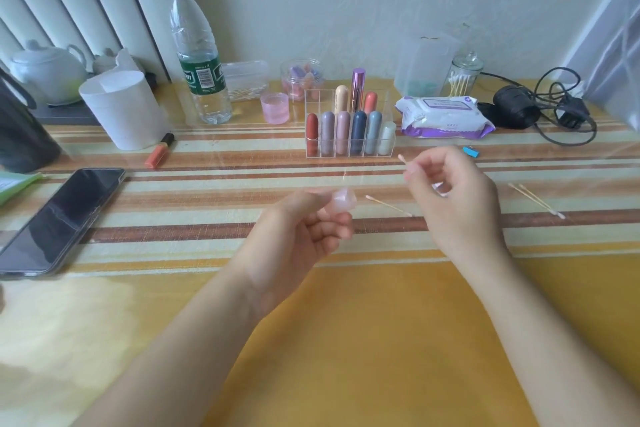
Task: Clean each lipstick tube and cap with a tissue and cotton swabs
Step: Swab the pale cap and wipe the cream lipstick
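My left hand (304, 225) holds a small pale pink lipstick cap (343, 200) between thumb and fingers, above the striped tablecloth. My right hand (453, 198) pinches a cotton swab (402, 159) whose white tip sticks out to the upper left, apart from the cap. Another swab (388, 205) lies on the cloth between my hands. Two more swabs (536, 200) lie to the right. Behind my hands stands a clear acrylic organizer (349, 152) with several coloured lipsticks upright in it. A pack of wet wipes (445, 113) lies right of the organizer.
A phone (59, 218) lies at the left. An orange lipstick (159, 151) lies by a white tissue roll (123, 107). A water bottle (199, 55), a pink cup (275, 107), a swab jar (464, 74) and a black cable (540, 104) stand along the back.
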